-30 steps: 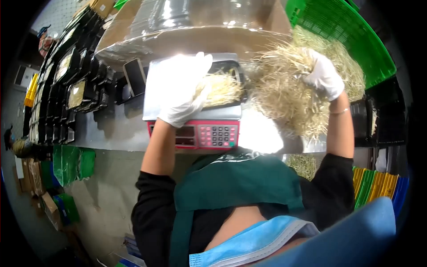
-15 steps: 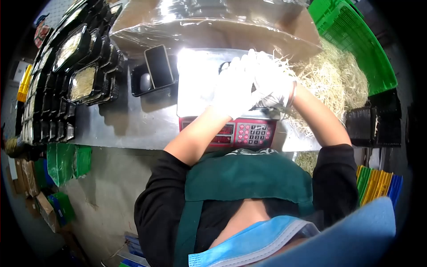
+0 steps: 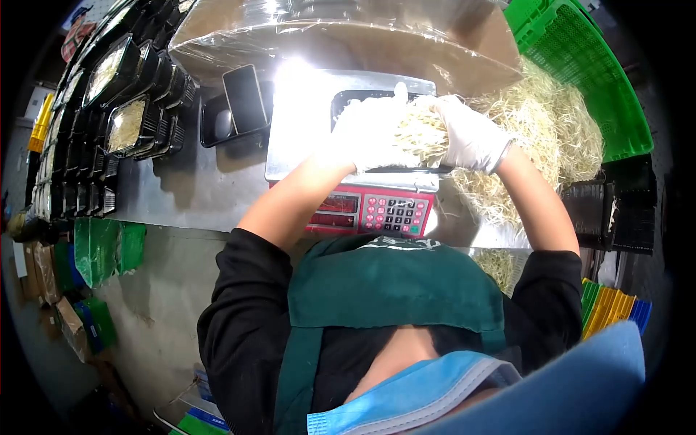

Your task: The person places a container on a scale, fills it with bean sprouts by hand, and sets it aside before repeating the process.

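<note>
A bunch of pale bean sprouts is held between my two white-gloved hands, over a black plastic tray on the scale. My left hand presses against the bunch from the left; glare washes out much of its fingers. On the other side, my right hand curls around the sprouts. The red scale has a keypad and display facing me, and its metal platform is brightly lit. The hands hide most of the tray's inside.
A large heap of sprouts lies to the right, beside a green crate. Stacked black trays of sprouts stand at left. A phone leans in another black tray. A plastic-covered box closes off the back.
My hands have spread somewhat apart, the right one shifting right and down, so the sprouts between them show. More of the black tray is visible. The whole view has shifted slightly.
</note>
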Motion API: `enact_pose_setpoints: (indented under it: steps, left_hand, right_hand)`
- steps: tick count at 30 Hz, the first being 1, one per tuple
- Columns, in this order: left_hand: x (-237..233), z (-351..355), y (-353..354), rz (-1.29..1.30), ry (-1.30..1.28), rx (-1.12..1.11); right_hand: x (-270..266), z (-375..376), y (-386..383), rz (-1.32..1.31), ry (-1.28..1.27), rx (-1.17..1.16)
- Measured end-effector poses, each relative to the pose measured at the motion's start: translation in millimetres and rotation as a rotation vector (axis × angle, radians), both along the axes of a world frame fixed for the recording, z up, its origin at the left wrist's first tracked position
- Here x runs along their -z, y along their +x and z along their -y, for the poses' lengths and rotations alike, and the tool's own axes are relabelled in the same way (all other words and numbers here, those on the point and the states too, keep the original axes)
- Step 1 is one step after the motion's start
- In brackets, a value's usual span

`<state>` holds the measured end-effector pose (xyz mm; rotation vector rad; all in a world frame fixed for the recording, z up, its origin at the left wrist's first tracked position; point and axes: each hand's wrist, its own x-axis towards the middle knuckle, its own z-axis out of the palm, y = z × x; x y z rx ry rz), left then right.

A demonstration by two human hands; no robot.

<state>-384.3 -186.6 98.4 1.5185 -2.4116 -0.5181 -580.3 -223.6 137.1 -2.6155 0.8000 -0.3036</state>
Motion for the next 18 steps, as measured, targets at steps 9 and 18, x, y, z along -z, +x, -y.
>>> enact_pose_setpoints:
  steps: [9,18]
  left_hand:
    - [15,-2,4,-0.009,-0.023,0.036]
    - [4,-8,19,0.097,-0.424,0.129]
  right_hand:
    - [-10,6,-24,-0.376,-0.046,0.084]
    - [-74,10,-67,0.175,0.363,0.553]
